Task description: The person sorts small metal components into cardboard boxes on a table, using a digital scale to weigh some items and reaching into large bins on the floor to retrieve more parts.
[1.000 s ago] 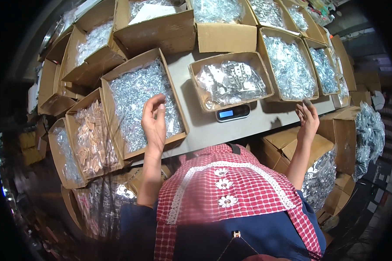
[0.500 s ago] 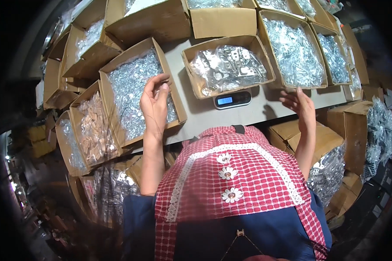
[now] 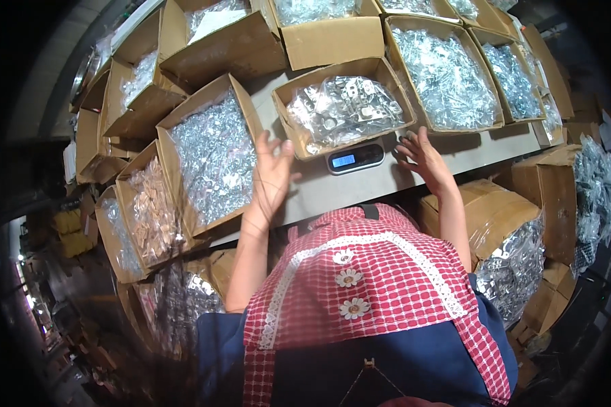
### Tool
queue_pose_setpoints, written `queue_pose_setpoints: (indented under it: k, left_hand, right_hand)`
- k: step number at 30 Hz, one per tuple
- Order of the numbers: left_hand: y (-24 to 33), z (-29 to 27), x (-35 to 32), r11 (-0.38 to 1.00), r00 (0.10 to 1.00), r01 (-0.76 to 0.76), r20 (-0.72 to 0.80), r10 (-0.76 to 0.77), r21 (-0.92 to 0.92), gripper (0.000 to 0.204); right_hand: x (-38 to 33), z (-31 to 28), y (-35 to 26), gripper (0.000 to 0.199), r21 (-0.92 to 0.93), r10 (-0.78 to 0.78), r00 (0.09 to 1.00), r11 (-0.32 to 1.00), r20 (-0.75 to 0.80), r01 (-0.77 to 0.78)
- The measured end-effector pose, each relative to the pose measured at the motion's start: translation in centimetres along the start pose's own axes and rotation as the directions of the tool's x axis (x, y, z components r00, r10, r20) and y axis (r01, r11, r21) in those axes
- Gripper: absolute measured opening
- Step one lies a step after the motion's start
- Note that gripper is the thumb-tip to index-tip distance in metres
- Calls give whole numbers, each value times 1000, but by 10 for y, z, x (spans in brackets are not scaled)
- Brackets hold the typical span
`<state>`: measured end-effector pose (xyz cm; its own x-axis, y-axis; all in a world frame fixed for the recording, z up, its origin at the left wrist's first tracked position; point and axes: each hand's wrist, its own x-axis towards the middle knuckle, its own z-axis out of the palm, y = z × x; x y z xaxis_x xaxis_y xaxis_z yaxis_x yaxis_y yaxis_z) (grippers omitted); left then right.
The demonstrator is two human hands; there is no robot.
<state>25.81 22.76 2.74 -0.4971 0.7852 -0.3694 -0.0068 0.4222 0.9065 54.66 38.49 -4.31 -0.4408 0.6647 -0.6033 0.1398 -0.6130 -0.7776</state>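
My left hand (image 3: 273,175) is raised with its fingers apart, next to the right wall of a cardboard box (image 3: 245,112) full of small shiny metal pieces (image 3: 214,152). Nothing shows in it. On the other side of a small digital scale (image 3: 355,159) with a lit blue display, my right hand (image 3: 426,163) is held with fingers spread, also holding nothing I can see. Between and beyond both hands, a cardboard box (image 3: 363,141) sits at the scale, partly covering it. Flat metal plates with cut-outs (image 3: 346,105) fill it, in clear plastic.
More open boxes surround the pale table (image 3: 305,197): one of long screw-like metal parts (image 3: 448,85) at right, one of small tan pieces (image 3: 154,210) at left. Below the table's right edge stands a carton with bagged metal parts (image 3: 512,271).
My left hand has moved right, away from above the left box, and spread its fingers. My right hand has come left, closer to the scale. The view has shifted slightly.
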Motion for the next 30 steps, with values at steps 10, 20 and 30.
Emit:
queue_pose_setpoints:
  k: [10, 20, 30]
  left_hand:
    - [-43, 38, 19, 860, 987, 66, -93, -131, -505, 57]
    - [66, 63, -52, 919, 995, -97, -6, 103, -383, 73]
    - [141, 101, 17, 816, 888, -460, -202, 414, -350, 56]
  right_hand:
    - [17, 39, -25, 63, 113, -284, 936, 943, -210, 312]
    - [-62, -58, -84, 83, 113, -284, 935, 958, 213, 265]
    - [-59, -161, -190, 63, 566, -410, 890, 693, -200, 447]
